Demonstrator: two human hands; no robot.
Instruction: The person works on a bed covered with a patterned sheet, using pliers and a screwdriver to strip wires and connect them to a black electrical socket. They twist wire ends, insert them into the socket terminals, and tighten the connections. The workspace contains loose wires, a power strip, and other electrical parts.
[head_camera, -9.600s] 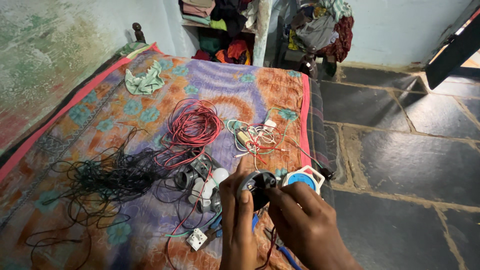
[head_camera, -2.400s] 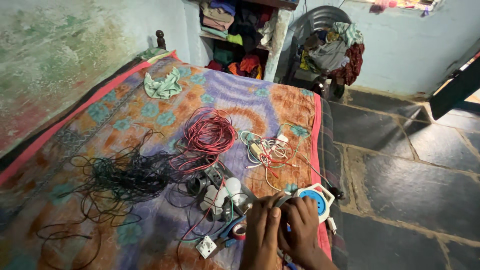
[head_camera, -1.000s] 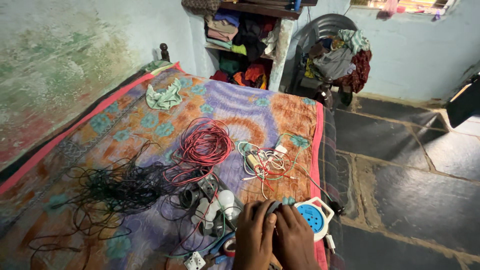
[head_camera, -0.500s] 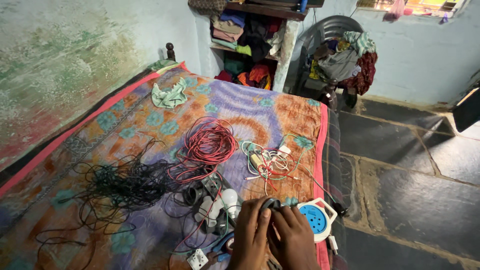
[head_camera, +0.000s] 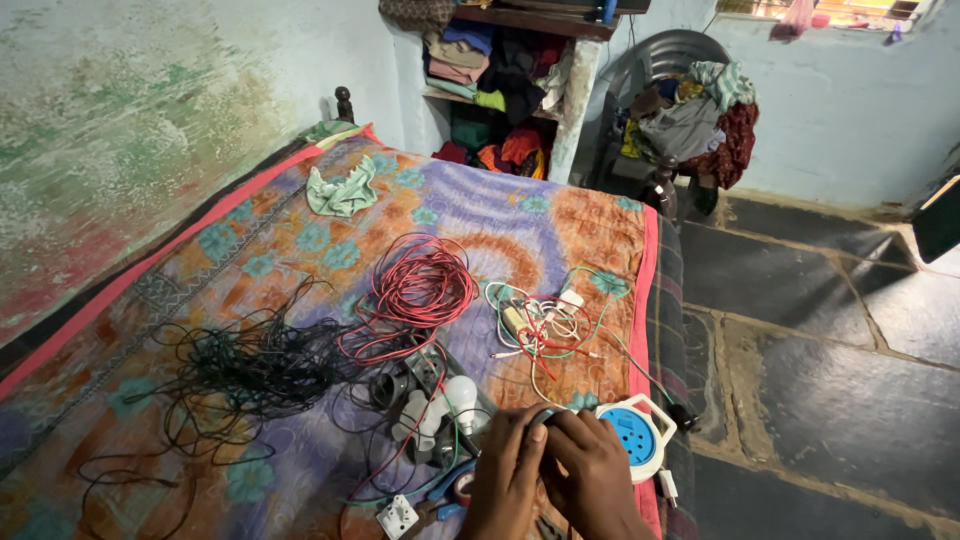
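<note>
My left hand and my right hand are pressed together at the bottom of the head view, both closed around a small dark round part that is mostly hidden by my fingers. They hover over the near edge of a bed with a patterned cloth. Just left of my hands lie white bulbs and black holders. A white and blue extension box sits right of my right hand.
A red wire coil, a tangle of black wire and a small bundle of mixed wires lie on the bed. A white switch plate and a tape roll sit nearby. A green rag, shelves with clothes, a laden chair, stone floor.
My hands have sunk lower and closer to the bed edge with the dark part still between them. The view has tilted up, showing more of the far wall and shelves.
</note>
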